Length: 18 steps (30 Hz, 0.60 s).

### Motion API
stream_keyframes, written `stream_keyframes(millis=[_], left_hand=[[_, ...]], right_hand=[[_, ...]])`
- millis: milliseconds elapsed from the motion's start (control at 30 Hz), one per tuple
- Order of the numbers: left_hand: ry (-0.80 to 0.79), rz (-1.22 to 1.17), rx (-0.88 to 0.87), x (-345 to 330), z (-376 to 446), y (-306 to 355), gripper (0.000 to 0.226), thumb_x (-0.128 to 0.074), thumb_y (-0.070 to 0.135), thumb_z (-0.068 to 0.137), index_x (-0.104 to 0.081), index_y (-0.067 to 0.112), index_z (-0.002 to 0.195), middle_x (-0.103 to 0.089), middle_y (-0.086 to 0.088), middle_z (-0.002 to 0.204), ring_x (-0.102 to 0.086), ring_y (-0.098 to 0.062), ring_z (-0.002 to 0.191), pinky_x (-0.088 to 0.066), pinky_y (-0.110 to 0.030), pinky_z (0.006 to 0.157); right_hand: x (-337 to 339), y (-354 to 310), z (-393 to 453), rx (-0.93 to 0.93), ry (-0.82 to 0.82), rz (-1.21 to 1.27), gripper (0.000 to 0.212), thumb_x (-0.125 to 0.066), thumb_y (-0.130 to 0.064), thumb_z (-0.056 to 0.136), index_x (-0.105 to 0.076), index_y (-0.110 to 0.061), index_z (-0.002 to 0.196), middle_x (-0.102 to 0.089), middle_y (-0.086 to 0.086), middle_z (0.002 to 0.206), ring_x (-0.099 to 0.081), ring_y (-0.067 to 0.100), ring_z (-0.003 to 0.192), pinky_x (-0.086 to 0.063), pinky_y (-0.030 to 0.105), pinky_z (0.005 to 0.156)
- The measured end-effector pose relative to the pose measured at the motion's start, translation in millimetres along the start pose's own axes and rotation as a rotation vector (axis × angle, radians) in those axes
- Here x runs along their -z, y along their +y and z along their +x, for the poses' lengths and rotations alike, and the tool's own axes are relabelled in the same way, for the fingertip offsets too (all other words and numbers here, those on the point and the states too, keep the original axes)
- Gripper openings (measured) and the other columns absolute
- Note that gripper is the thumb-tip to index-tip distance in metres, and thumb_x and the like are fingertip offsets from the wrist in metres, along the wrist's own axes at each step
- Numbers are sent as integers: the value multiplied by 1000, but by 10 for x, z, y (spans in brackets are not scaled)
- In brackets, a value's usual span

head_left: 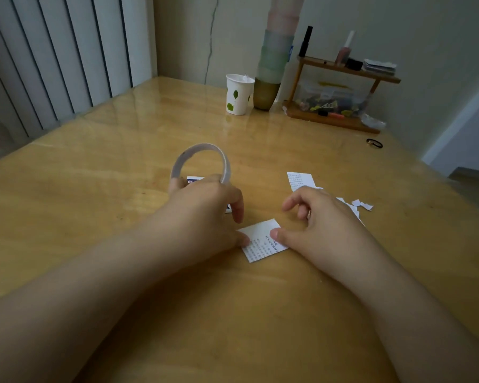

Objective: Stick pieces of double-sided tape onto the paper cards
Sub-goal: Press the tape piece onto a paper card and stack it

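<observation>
The left hand (205,205) grips a thin white tape roll (201,161), its fingers curled round the lower arc so that the ring stands upright above the knuckles; its thumb reaches down to press the left edge of a small printed paper card (263,241) lying flat on the wooden table (94,217). The right hand (313,217) holds nothing: its thumb presses flat on the right part of the same card, while its other fingers hang loosely curled above the table, the forefinger pointing toward nine o'clock. The card sits between the two thumbs, just below the middle of the view. At about one o'clock from the card a second printed card (299,179) lies partly behind the right hand, with small torn paper scraps (361,204) just beside it at three o'clock. A blue-and-white object peeks from under the left hand; what it is cannot be told. Far off at twelve o'clock a paper cup (239,94) stands near the wall.
</observation>
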<state>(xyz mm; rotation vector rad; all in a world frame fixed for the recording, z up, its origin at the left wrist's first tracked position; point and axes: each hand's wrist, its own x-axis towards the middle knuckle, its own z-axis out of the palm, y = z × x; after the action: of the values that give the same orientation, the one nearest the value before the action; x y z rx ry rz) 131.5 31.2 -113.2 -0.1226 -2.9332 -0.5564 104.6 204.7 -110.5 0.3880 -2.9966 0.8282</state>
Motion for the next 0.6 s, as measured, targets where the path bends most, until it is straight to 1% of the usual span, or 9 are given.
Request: stream_keyframes(millis=[67,100,167,233,300,367,400,500,600], left_hand=[[-15,21,-7,-8,15,8,26,-70,50,73,-49,36,71,-38,17,77,-37,-1,74,-16,-24,88],[-19,17,-13,-10,20,16,23,-69,49,75,-51,36,71,-41,16,75,-39,-3,75,-16,-24,87],[-31,3,-12,4,16,26,18,-68,47,77,-54,35,73,-44,15,72,-41,-4,73,-16,-24,87],[-51,-5,-12,9,15,17,15,-67,44,79,-57,34,76,-48,16,70,-40,-2,69,-15,-23,87],[-75,-25,-4,12,11,8,11,-67,42,81,-62,33,83,-51,17,72,-38,-2,70,-17,-22,86],[-84,-34,-3,7,7,-1,12,-67,42,81,-64,32,87,-52,17,73,-38,-1,69,-19,-23,84],[-84,-34,-6,6,6,-1,13,-67,42,81,-64,32,88,-52,18,73,-38,1,69,-20,-24,83],[-79,-36,-12,-6,18,-7,12,-67,42,81,-63,32,86,-51,19,69,-37,6,66,-21,-24,84],[-69,-18,-31,-15,21,-13,14,-66,44,81,-62,31,83,-50,17,62,-41,5,63,-24,-26,90]], right_hand=[[-39,-61,-17,121,-35,33,14,-73,-33,79,-59,-33,80,-42,-13,85,-42,-5,77,-32,8,63],[-73,-98,-28,172,-71,34,13,-72,-32,80,-60,-33,75,-43,-12,84,-42,-5,77,-32,7,64],[-140,-143,-29,222,-131,-3,19,-68,-31,84,-57,-34,68,-42,-10,82,-42,-2,74,-32,9,63],[-131,-134,-7,191,-134,-28,18,-67,-31,85,-59,-32,69,-42,-10,77,-42,0,69,-33,12,59],[-52,-54,25,94,-108,-40,15,-67,-33,85,-64,-26,72,-44,-10,70,-44,2,61,-33,13,53],[19,23,40,13,-85,-55,14,-67,-35,85,-66,-25,76,-45,-12,63,-45,2,54,-32,13,46],[27,30,38,11,-79,-52,13,-67,-35,85,-67,-25,76,-45,-12,63,-45,2,54,-33,12,46],[-65,-80,20,132,-112,4,13,-70,-31,83,-65,-28,72,-42,-11,72,-43,0,63,-32,13,55],[-172,-175,31,203,-147,-6,13,-69,-31,83,-64,-28,72,-39,-10,72,-39,2,63,-30,16,56]])
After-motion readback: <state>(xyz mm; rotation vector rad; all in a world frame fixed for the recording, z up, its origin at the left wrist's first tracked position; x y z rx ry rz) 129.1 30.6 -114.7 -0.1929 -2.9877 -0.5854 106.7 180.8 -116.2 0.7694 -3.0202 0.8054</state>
